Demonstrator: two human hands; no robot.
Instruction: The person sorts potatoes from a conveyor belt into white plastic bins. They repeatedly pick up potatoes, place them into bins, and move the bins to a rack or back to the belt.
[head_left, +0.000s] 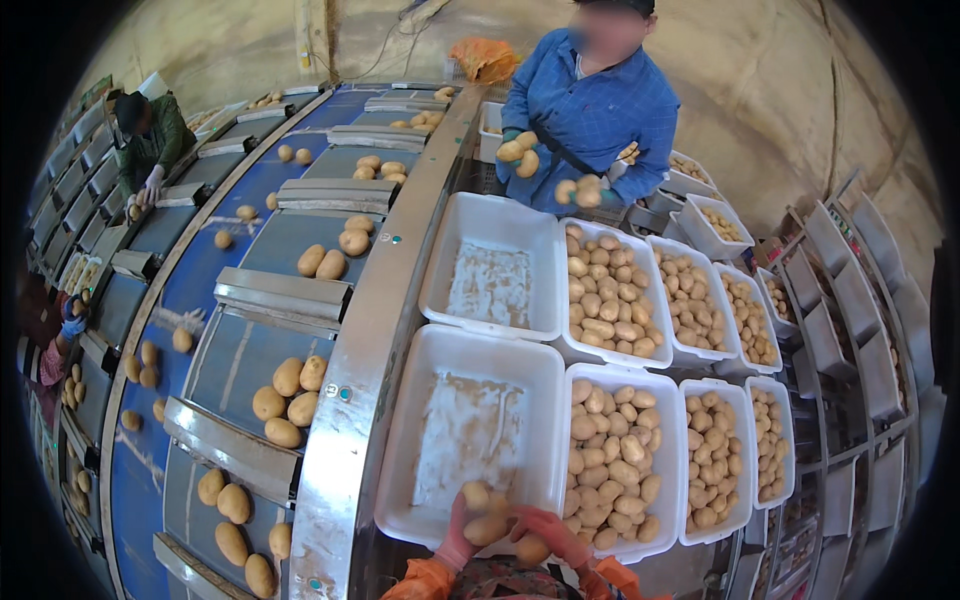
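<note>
My left hand (456, 538), in a pink glove with an orange sleeve, is closed around potatoes (485, 529) over the near edge of a white plastic tub (394, 487). My right hand (553, 531), gloved the same way, has a potato (532, 550) under its fingers. Its fingertips reach the potatoes at my left hand, and motion blur hides which hand bears some of them. Dirt stains the tub's bottom, and no potatoes lie on it. Right of it stands a white tub (646, 556) full of potatoes (611, 457).
A steel rail (330, 457) separates the tubs from weighing belts (247, 367) with potatoes and a blue conveyor (169, 375). A co-worker in blue (592, 112) holds potatoes beyond another stained tub (487, 206). More filled tubs (716, 457) and racks (832, 450) stand right. Other workers (154, 139) are left.
</note>
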